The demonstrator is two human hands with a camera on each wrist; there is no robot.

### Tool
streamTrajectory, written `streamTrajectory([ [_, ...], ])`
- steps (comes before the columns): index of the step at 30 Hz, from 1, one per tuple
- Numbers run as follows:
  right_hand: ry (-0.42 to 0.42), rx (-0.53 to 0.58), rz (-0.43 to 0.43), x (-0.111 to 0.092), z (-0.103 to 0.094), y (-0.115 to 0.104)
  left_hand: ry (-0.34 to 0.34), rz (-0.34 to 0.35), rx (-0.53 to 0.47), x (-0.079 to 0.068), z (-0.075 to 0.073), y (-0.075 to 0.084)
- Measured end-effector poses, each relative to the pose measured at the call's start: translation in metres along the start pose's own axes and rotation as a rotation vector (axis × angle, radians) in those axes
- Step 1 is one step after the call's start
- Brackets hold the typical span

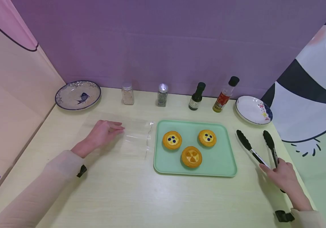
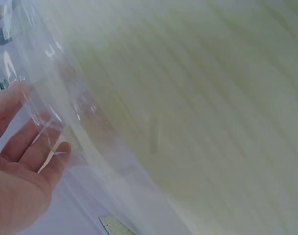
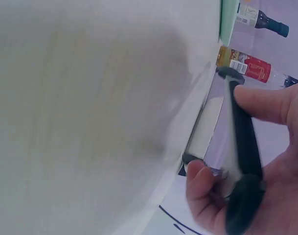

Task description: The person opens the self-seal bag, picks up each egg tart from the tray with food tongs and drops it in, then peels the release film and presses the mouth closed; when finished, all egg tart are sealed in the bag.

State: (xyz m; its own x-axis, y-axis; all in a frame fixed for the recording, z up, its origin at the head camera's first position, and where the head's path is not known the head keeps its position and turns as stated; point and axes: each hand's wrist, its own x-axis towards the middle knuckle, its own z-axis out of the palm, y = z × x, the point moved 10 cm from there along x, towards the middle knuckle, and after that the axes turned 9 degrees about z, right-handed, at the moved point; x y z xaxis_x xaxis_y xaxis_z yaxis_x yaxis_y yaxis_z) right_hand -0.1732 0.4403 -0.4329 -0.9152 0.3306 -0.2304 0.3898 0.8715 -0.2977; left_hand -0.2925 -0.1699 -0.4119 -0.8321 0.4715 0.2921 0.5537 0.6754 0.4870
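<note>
My left hand (image 1: 106, 131) holds a clear plastic bag (image 1: 135, 134) by its left end. The film stretches rightward over the table, and in the left wrist view the thumb and fingers (image 2: 38, 147) are at its edge. My right hand (image 1: 283, 177) grips a pair of tongs (image 1: 251, 148) with black tips, which stand apart with nothing between them. In the right wrist view the thumb lies along the black handle (image 3: 246, 142). Between the hands, a mint-green tray (image 1: 211, 166) bears three small pies: two with dark dots (image 1: 172, 140) and one with a wedge-patterned top (image 1: 191, 157).
Along the back stand a pink-filled shaker (image 1: 127, 94), a pepper shaker (image 1: 162, 95), a dark bottle (image 1: 197, 96) and a red-labelled bottle (image 1: 224, 95). A fish-patterned plate (image 1: 69, 95) is at back left, a floral plate (image 1: 251, 109) at back right. Fabric walls enclose the table.
</note>
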Motion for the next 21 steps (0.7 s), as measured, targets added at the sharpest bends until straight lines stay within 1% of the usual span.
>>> streamTrajectory([
  [5, 0.075, 0.027, -0.089, -0.004, -0.005, -0.004, 0.025, 0.014, -0.018, 0.001, -0.005, 0.002],
  [9, 0.152, 0.041, -0.174, -0.007, -0.014, -0.011, 0.040, 0.015, -0.022, 0.002, -0.008, 0.003],
  [12, 0.189, 0.046, -0.228, -0.010, -0.020, -0.016, 0.057, 0.009, -0.032, 0.002, -0.010, 0.003],
  [17, 0.228, 0.071, -0.315, -0.014, -0.030, -0.025, 0.096, 0.007, -0.038, 0.001, -0.014, 0.002],
  [21, 0.252, 0.113, -0.385, -0.017, -0.036, -0.032, 0.121, 0.023, -0.025, 0.001, -0.016, 0.002],
])
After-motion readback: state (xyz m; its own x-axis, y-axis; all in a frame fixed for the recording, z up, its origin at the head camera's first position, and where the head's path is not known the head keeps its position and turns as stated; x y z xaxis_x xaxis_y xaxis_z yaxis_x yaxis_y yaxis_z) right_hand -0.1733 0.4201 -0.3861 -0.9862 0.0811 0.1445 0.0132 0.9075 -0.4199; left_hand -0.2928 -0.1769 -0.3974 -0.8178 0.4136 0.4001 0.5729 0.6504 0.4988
